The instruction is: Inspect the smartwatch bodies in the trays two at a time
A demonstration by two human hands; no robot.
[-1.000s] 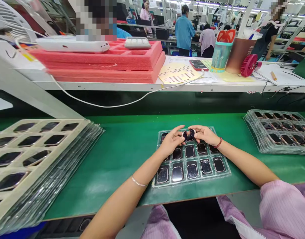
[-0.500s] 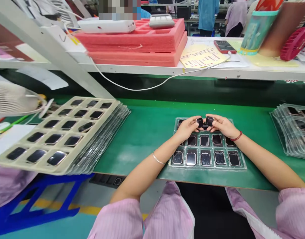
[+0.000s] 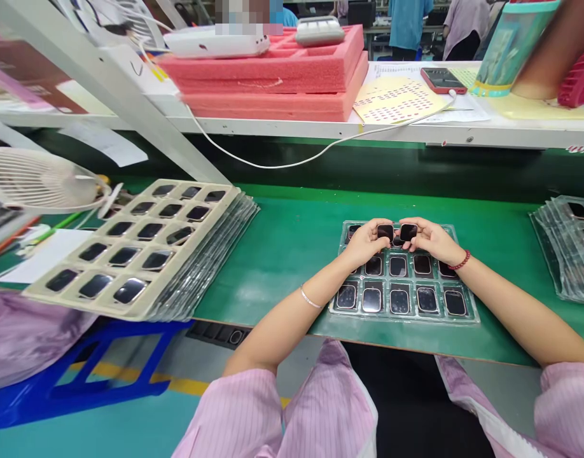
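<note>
Fingers of the left hand (image 3: 363,244) pinch one dark watch-like unit (image 3: 385,233), and the right hand (image 3: 434,242) grips its twin (image 3: 408,233), side by side above the clear tray (image 3: 404,319) on the green table (image 3: 282,254). Both faces now look flatter toward the wearer than a second ago. Print on the yellow sheet (image 3: 397,98) is too small to read from here.

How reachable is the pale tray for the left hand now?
Probably yes: green tabletop shows between the left hand and the pale tray, though that hand is holding a dark square piece.
</note>
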